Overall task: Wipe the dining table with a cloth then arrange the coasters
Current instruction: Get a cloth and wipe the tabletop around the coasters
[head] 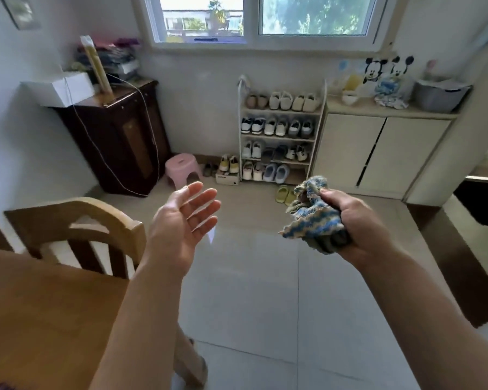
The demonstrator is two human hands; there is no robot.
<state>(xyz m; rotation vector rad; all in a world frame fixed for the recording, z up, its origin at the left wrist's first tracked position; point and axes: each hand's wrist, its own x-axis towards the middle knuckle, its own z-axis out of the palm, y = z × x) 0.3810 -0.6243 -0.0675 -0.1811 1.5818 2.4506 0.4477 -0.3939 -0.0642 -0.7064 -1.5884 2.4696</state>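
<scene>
My right hand is closed around a crumpled blue, green and cream knitted cloth, held in the air over the tiled floor. My left hand is held out beside it, palm up, fingers apart and holding nothing. A corner of the wooden dining table fills the lower left, under my left forearm. No coasters are in view.
A wooden chair stands at the table's far side. Beyond are a dark cabinet, a pink stool, a shoe rack with several pairs, loose shoes on the floor and a cream cupboard.
</scene>
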